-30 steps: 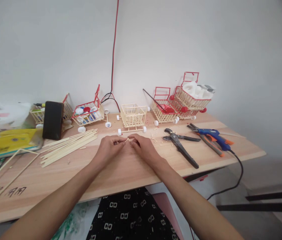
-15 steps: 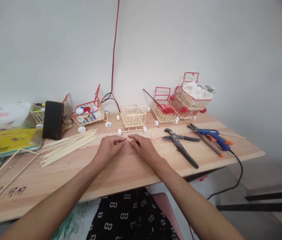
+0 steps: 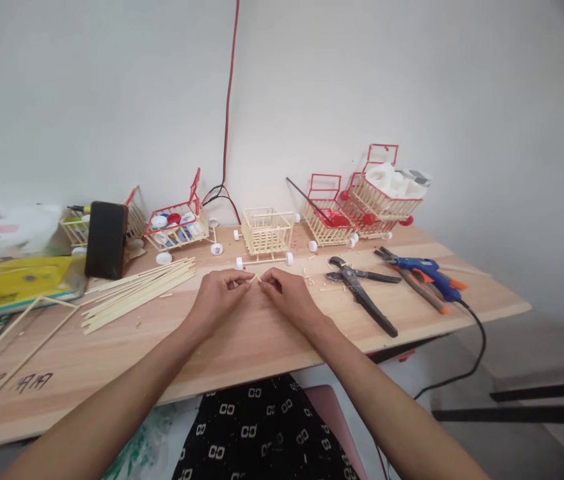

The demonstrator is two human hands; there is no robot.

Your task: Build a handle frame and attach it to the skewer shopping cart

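My left hand (image 3: pixel 221 292) and my right hand (image 3: pixel 285 291) nearly meet over the table's middle, both closed in a pinch. A short pale wooden stick (image 3: pixel 253 279) shows at the left fingertips. Another small pale stick piece (image 3: pixel 259 280) pokes out at the right fingertips; whether the two pieces touch is too small to tell. Just beyond my hands stands a small cart of bare sticks (image 3: pixel 267 233) on white wheels. Left of my left hand lies a bundle of pale sticks (image 3: pixel 142 293). Stick scraps (image 3: pixel 309 272) are scattered beyond my right hand.
Black-handled cutters (image 3: pixel 362 293), orange-grey pliers (image 3: pixel 419 290) and a blue glue gun (image 3: pixel 427 270) with a cord lie at right. Red-trimmed stick carts (image 3: pixel 329 217) line the wall, one holding bottle caps (image 3: pixel 175 227). A dark phone (image 3: pixel 106 240) stands at left near a yellow packet (image 3: pixel 22 283).
My right hand has shifted slightly to the right, so the fingertips are a little farther apart. The left hand stays nearly still. Everything else on the table looks unchanged.
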